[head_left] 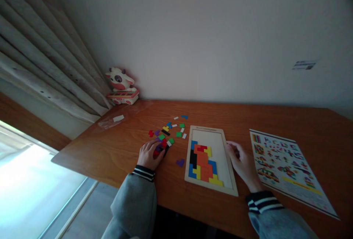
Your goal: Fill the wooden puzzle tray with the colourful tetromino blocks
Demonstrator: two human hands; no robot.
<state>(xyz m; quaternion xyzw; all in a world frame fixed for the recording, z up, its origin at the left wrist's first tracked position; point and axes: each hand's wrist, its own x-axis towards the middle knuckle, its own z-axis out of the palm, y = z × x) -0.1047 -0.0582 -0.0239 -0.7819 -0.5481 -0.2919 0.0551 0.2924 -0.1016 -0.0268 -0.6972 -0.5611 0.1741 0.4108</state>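
A wooden puzzle tray [211,188] lies on the table, its left and lower part filled with orange, blue, yellow, black and red pieces. My left hand [149,153] rests over a loose pile of coloured pieces left of the tray, fingers spread and curved on red, purple and black ones. My right hand [242,161] is at the tray's right edge, thumb and fingers pressed together; whatever they may hold is too small to tell. Between the pile and the tray is a purple piece [180,163]. White, green [179,134] and blue pieces lie farther back.
A printed sheet [289,169] with coloured figures lies on the wooden table [234,116] at the right. At the back left stand a cow toy with a keyboard [122,86] and a clear plastic bag [109,122]. A curtain [49,55] hangs left.
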